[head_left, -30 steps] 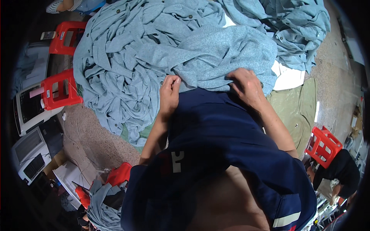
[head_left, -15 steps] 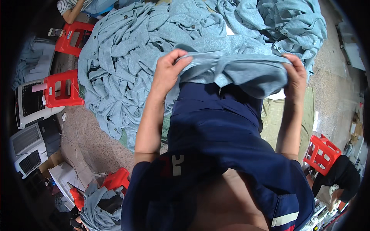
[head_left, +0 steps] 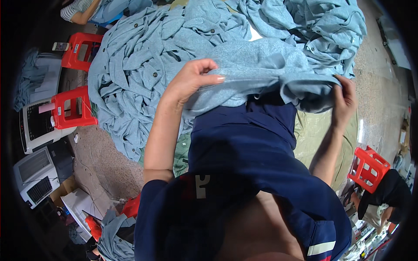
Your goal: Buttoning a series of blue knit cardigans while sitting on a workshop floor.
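Observation:
A light blue knitted garment (head_left: 254,82) stretches across my lap between both hands. My left hand (head_left: 191,80) is closed on its left part, thumb and fingers pinching the fabric. Over at the right end, my right hand (head_left: 344,98) grips the edge between thumb and fingers. The cloth between them is drawn fairly taut, with a fold hanging down near the right hand. Beyond it spreads a large heap of similar light blue garments (head_left: 143,78), several with dark buttons.
Two red plastic stools (head_left: 76,106) stand left of the heap, near a white machine (head_left: 32,126). Another red stool (head_left: 370,169) is at the right, by a person in dark clothes (head_left: 387,195). A person's striped sleeve (head_left: 72,12) shows at the top left. Greenish sheeting (head_left: 320,135) lies beneath.
Both hands have shifted, the right one outward to the right and slightly down. The garment is now stretched wider, and its hanging fold has moved right.

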Available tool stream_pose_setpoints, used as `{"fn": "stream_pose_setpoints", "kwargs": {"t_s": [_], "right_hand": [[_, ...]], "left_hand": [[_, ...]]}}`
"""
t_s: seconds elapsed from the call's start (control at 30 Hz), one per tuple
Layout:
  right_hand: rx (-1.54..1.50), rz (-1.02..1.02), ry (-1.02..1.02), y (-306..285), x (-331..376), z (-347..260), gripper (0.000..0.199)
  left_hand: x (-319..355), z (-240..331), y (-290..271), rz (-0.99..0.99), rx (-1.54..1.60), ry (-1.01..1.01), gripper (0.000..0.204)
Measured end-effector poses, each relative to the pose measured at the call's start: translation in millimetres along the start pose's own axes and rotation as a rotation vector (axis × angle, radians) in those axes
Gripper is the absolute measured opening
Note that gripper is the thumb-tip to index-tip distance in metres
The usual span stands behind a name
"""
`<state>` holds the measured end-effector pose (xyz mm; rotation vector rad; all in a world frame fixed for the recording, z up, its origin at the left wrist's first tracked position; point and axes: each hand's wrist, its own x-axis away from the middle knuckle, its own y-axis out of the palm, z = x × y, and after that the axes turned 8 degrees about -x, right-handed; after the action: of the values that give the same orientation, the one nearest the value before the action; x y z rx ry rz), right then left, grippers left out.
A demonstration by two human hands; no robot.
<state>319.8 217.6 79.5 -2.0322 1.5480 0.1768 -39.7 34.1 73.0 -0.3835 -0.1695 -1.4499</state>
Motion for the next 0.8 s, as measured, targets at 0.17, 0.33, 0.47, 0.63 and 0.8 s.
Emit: {"fn": "stream_pose_setpoints", "kwargs": {"t_s": [0.17,0.33,0.47,0.63,0.8], "right_hand": [[0.124,-0.102,-0.275,70,5,-31,0.027],[-0.254,-0.446,-0.602,136,19,-91,0.030],[-0.216,-0.425,-0.525,151,25,-84,0.026],[-0.259,-0.505,-0.412,153,29,-83,0.026],[-0.277,-0.575,-0.276,155,27,-88,0.028]], "left_hand": [[11,6,-3,-0.004,0.292,-0.025,0.015],[17,27,28,-0.001,0.409,0.047,0.014],[22,23,35,0.074,0.227,0.136,0.017],[29,19,34,0.044,-0.066,0.332,0.019],[27,15,39,0.147,-0.183,0.423,0.027]]}}
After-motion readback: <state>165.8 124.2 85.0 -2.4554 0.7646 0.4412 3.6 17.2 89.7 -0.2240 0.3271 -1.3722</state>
